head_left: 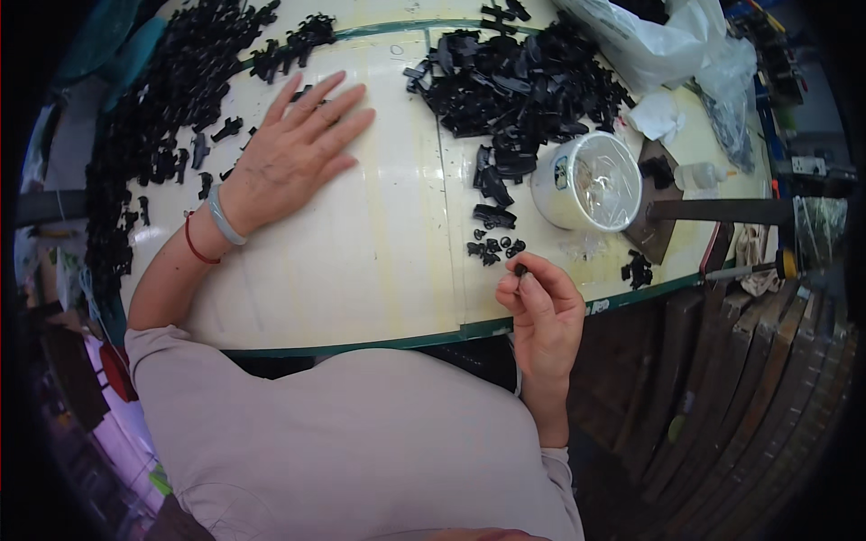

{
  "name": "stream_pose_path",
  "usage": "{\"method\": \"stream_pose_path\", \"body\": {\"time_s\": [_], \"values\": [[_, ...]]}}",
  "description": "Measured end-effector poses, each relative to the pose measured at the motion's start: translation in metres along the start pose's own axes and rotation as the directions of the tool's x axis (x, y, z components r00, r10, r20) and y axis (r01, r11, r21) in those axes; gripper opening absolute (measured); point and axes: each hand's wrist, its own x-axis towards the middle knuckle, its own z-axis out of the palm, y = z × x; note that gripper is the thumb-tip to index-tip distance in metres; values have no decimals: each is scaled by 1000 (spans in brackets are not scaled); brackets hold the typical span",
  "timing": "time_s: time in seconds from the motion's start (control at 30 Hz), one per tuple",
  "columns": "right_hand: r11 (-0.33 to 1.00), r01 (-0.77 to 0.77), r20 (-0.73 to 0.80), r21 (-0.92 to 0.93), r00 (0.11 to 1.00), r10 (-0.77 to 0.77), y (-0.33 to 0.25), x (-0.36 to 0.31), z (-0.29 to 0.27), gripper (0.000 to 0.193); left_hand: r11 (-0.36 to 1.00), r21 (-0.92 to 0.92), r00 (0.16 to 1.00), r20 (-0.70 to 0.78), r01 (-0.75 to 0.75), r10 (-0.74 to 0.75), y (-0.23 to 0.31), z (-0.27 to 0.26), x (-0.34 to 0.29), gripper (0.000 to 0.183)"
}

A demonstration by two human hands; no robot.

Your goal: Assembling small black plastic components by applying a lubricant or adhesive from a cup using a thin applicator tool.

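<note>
My left hand is stretched out over the pale tabletop with its fingers apart, and it holds nothing. A few small black plastic parts show beside it and partly behind its fingers. Near the front edge, my right hand pinches a small black part between thumb and fingertips; its exact shape is too small to tell. Just beyond that hand lie several small round black pieces, with a curved black piece above them.
Heaps of black plastic parts cover the far left and the far middle. A white tub with clear plastic inside stands at the right. Behind it are plastic bags and a small bottle. A screwdriver sits at the right edge.
</note>
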Motion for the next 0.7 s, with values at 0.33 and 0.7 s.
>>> {"method": "stream_pose_path", "body": {"time_s": [0.33, 0.7], "values": [[995, 102, 56, 14, 993, -103, 0, -2, -11, 18, 956, 274, 988, -138, 105, -69, -70, 12, -14, 39], [988, 134, -24, 72, 991, -132, 0, 1, -13, 18, 844, -484, 936, -348, -231, 56, 45, -4, 48, 30]]}}
